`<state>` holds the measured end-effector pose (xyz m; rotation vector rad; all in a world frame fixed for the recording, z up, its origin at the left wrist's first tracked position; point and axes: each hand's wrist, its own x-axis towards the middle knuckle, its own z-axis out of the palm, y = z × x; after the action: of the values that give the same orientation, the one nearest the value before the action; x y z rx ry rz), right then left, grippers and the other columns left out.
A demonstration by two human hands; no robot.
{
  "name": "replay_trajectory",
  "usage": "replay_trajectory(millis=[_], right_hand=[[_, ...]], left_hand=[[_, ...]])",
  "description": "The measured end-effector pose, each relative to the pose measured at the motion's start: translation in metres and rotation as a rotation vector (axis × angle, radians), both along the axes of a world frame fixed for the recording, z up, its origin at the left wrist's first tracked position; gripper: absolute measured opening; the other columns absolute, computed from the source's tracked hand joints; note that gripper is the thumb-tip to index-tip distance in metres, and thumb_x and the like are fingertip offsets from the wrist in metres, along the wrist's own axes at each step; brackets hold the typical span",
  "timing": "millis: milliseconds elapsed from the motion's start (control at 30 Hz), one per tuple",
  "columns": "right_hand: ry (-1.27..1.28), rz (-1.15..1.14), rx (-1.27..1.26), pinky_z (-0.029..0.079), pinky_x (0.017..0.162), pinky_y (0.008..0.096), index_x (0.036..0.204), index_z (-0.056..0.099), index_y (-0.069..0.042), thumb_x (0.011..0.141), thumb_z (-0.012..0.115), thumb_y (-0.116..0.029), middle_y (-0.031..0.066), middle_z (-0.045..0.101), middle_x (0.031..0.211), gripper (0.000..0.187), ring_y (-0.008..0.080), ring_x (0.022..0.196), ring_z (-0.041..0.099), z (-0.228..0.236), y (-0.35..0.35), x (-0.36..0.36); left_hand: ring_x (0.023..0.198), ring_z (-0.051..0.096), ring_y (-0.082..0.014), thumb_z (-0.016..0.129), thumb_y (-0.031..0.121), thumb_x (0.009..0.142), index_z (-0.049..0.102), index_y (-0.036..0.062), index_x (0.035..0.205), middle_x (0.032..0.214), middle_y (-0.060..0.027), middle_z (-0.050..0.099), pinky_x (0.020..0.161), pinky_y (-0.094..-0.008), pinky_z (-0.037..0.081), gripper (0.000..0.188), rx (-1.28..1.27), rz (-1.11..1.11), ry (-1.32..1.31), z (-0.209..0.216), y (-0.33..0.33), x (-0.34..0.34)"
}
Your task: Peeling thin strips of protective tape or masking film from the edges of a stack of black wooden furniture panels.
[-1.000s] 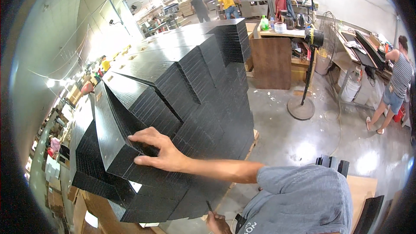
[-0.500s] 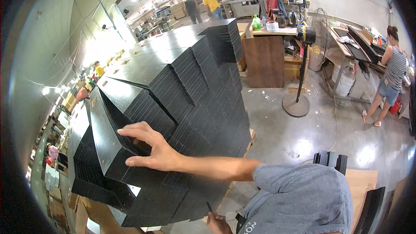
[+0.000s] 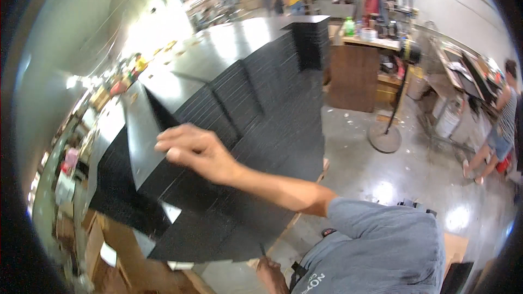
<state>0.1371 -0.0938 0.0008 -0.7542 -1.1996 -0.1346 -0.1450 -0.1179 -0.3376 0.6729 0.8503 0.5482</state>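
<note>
The right hand (image 3: 196, 152) is clamping its fingers over the tilted black sheet (image 3: 143, 136), tipping it off the stacked black sheets (image 3: 256, 92) beyond for separation.

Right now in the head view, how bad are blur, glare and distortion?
Head view: motion blur smears the right hand and the black sheet it grips; glare washes out the tops of the black stacks and spots the floor; fisheye bends edges toward a dark rim; the left hand is dim at the lower edge.
</note>
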Motion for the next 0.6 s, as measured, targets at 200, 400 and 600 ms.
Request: replay_trajectory(millis=[200, 400, 600], right_hand=[[0.052, 0.007, -0.028, 0.047, 0.104, 0.0369, 0.111, 0.075, -0.004, 0.096, 0.068, -0.02, 0.0112, 0.071, 0.123, 0.023, 0.0218, 0.117, 0.063, 0.004, -0.014, 0.016], [0.068, -0.002, -0.047, 0.051, 0.094, 0.0313, 0.11, 0.076, -0.005, 0.089, 0.076, -0.013, 0.0091, 0.072, 0.116, 0.023, 0.0171, 0.108, 0.065, 0.008, -0.003, 0.006], [0.299, -0.03, -0.192, 0.051, 0.085, 0.0267, 0.106, 0.076, -0.001, 0.095, 0.071, -0.013, 0.0038, 0.074, 0.099, 0.018, 0.0098, 0.093, 0.064, -0.017, -0.036, -0.005]], left_hand=[[0.057, 0.048, -0.0124, 0.058, 0.017, 0.102, 0.055, 0.0066, 0.09, 0.068, -0.0011, 0.05, 0.052, -0.0297, 0.04, 0.016, 0.007, 0.05, 0.075, 0.018, -0.006, 0.026], [0.057, 0.049, -0.0126, 0.062, 0.019, 0.1, 0.059, 0.0045, 0.091, 0.07, -0.002, 0.054, 0.053, -0.0293, 0.041, 0.017, 0.125, 0.026, 0.069, 0.018, 0.001, 0.013], [0.054, 0.05, -0.0129, 0.065, 0.02, 0.099, 0.057, 0.0099, 0.076, 0.068, -0.0034, 0.058, 0.05, -0.0297, 0.04, 0.027, 0.471, 0.104, -0.091, 0.142, 0.028, 0.039]])
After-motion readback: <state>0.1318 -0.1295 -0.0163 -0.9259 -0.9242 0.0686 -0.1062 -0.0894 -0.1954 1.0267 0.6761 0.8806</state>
